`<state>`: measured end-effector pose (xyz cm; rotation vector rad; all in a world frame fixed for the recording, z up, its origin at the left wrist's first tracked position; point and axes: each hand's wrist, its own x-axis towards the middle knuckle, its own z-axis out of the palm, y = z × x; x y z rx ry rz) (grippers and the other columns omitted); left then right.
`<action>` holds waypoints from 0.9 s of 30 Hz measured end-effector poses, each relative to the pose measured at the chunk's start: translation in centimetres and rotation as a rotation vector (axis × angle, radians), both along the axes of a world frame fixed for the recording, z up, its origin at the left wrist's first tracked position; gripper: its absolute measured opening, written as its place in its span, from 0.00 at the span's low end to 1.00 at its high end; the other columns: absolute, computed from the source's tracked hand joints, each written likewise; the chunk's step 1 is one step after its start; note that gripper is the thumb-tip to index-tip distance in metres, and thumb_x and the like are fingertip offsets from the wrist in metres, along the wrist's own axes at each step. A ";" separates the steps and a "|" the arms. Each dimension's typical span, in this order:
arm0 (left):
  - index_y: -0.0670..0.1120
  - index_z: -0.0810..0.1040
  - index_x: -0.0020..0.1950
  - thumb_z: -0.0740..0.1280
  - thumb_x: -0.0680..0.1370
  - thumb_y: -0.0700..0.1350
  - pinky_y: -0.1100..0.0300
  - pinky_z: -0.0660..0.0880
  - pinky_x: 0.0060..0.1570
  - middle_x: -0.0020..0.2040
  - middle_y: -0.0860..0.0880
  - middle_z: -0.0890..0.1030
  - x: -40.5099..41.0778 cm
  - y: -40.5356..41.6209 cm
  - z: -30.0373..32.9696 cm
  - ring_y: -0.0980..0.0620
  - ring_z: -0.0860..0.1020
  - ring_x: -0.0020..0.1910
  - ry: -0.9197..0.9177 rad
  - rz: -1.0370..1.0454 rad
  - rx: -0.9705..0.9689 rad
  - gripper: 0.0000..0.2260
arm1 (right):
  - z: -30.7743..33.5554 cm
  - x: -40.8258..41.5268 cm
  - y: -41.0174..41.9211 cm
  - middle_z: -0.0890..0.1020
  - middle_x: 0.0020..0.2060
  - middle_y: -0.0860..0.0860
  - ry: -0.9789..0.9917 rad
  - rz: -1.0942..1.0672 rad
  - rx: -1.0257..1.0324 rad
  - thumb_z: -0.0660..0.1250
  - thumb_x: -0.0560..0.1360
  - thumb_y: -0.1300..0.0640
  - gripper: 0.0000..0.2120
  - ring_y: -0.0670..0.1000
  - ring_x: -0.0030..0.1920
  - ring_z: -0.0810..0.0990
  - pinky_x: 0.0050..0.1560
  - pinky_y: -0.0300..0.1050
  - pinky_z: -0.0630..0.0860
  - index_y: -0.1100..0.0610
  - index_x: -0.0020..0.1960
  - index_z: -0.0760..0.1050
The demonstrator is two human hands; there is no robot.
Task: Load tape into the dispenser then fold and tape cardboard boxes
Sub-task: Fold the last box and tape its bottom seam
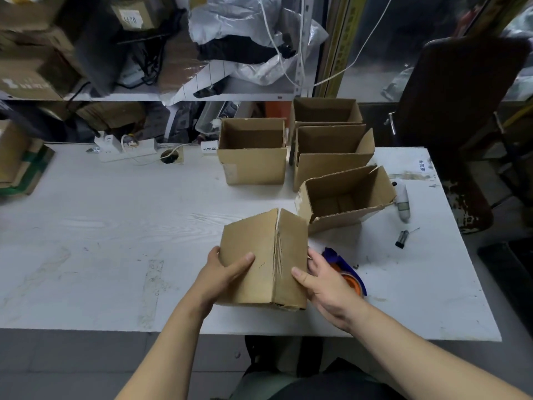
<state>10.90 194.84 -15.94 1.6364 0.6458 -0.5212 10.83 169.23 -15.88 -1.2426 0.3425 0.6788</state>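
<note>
A small cardboard box (264, 258) stands on the white table (115, 226) with its folded flaps facing me and a seam running down the middle. My left hand (223, 274) grips its left side, thumb lying on the front flap. My right hand (323, 282) grips the right side, thumb on the other flap. Just behind my right hand lies the tape dispenser (346, 272), blue with an orange roll, partly hidden by that hand.
Several open cardboard boxes stand behind: one tilted (346, 197), one upright (252, 151) and two stacked close (331, 151). A white tube (402, 202) and a small dark tool (401, 239) lie at the right. A power strip (127, 148) sits at the back left.
</note>
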 end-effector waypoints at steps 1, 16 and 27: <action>0.51 0.60 0.80 0.80 0.68 0.65 0.58 0.75 0.54 0.63 0.56 0.75 0.0 0.3 -0.3 0.54 0.78 0.59 -0.006 0.018 0.068 0.48 | -0.7 0.0 0.0 0.78 0.69 0.45 -0.016 0.031 -0.085 0.72 0.79 0.59 0.29 0.51 0.66 0.81 0.67 0.56 0.79 0.43 0.75 0.65; 0.50 0.66 0.74 0.75 0.63 0.70 0.39 0.77 0.61 0.66 0.45 0.73 -1.0 -1.0 -3.4 0.37 0.75 0.64 0.029 -0.117 0.663 0.45 | -4.7 0.8 -0.9 0.85 0.60 0.44 -0.154 0.337 -0.551 0.65 0.84 0.48 0.16 0.42 0.59 0.82 0.64 0.44 0.78 0.49 0.70 0.78; 0.45 0.76 0.68 0.77 0.70 0.42 0.40 0.72 0.60 0.72 0.39 0.73 -0.8 -5.3 -2.6 0.34 0.71 0.66 -0.331 -0.526 1.182 0.27 | -7.8 1.7 -9.1 0.72 0.66 0.54 -0.340 0.592 -1.492 0.71 0.76 0.56 0.25 0.56 0.65 0.71 0.66 0.47 0.71 0.55 0.71 0.68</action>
